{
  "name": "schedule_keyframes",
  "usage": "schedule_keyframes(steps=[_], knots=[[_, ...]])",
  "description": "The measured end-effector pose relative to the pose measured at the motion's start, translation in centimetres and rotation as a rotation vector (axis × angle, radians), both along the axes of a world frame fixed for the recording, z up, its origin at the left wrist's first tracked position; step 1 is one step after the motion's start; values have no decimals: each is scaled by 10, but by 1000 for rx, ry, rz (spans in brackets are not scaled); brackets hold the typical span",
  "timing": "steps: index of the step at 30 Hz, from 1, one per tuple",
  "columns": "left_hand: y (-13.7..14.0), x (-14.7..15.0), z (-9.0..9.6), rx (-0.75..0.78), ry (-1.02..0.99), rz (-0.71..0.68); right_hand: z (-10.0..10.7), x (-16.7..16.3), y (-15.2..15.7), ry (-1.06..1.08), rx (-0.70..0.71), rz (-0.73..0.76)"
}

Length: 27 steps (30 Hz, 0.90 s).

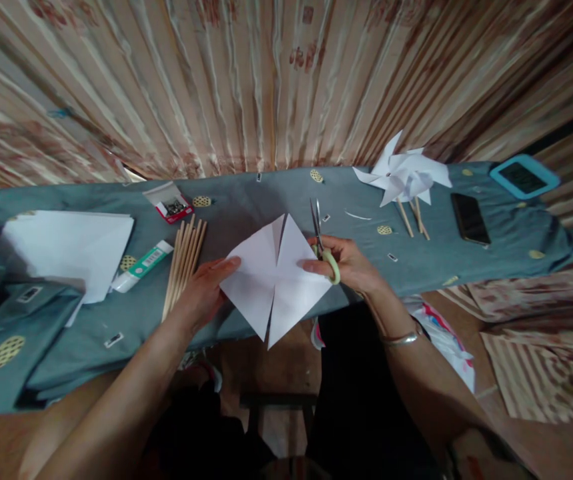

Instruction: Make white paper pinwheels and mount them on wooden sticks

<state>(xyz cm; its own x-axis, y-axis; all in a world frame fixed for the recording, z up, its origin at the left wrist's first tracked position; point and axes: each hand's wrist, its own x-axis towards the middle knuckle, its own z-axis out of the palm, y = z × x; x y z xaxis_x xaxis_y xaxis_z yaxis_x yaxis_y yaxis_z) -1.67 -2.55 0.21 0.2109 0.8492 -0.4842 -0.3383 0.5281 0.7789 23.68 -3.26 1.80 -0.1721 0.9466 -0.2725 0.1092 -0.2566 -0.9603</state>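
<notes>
A square white sheet of paper (293,287), turned like a diamond, is held up over the table's front edge. Two slits run into it, from its far corner and its near corner toward the middle. My left hand (211,283) pinches the left corner, thumb on top. At the right corner my right hand (343,263) grips the paper with its thumb. That same hand also carries scissors (317,223) with pale green handles, blades pointing away from me. My fingers under the paper are hidden.
Wooden sticks (183,257), a glue tube (142,265), a small red box (172,205) and white paper sheets (71,247) lie left. At right are paper pinwheels (409,170) on sticks, a phone (470,219) and a blue-framed tablet (525,177). A curtain (246,87) hangs behind.
</notes>
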Motion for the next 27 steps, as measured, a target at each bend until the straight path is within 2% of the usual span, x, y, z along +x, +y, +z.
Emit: schedule_keyframes(steps=[2,4,10,13,20,27], knots=[[2,0,1,0,4,-24,-2,-4,0,32,-33,19],[4,0,4,21,-41,-26,-4,-7,1,59,-28,-24],[-1,8,11,65,-289,-118,-12,-20,6,222,49,-410],[-8,16,9,52,-354,-72,-15,-27,8,259,60,-509],[-15,37,-1,171,-216,18,-24,-36,5,200,116,-493],[-5,47,-4,188,-52,250,-21,-42,-2,184,50,-352]])
